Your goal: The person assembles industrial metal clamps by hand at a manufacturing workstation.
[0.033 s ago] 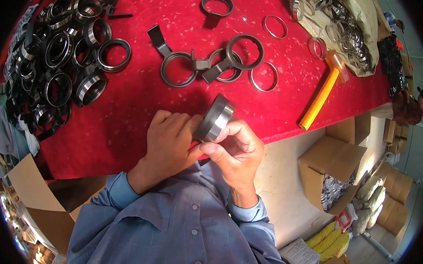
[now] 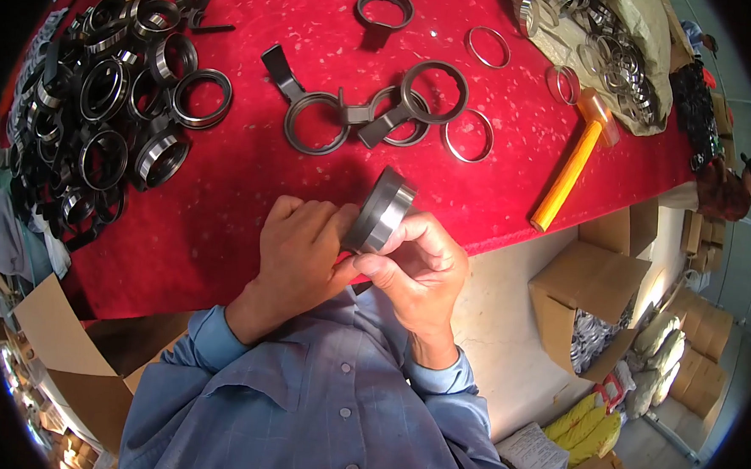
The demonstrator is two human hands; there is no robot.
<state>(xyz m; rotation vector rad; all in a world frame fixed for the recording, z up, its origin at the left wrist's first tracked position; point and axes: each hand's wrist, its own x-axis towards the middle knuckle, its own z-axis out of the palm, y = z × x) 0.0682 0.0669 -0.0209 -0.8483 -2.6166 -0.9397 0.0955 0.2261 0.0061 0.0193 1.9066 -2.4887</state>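
Both of my hands are closed on a black ring with a shiny metal band (image 2: 381, 213), tilted on its side near the front edge of the red table. My left hand (image 2: 301, 246) grips the black side, fingers curled, perhaps round a handle hidden inside the fist. My right hand (image 2: 424, 275) pinches the metal band with thumb and fingers, the thumb close to the left one. Beyond them lie a black ring with a handle (image 2: 296, 120), overlapping black rings (image 2: 434, 93), a lone black ring (image 2: 385, 10) and a thin metal ring (image 2: 468, 136).
A heap of black rings with metal bands (image 2: 115, 106) covers the table's left side. At right lies a yellow-handled mallet (image 2: 570, 177), beside a bag of metal rings (image 2: 622, 73). Open cardboard boxes stand at lower left (image 2: 56, 324) and right (image 2: 590, 280). A person (image 2: 726, 192) is at far right.
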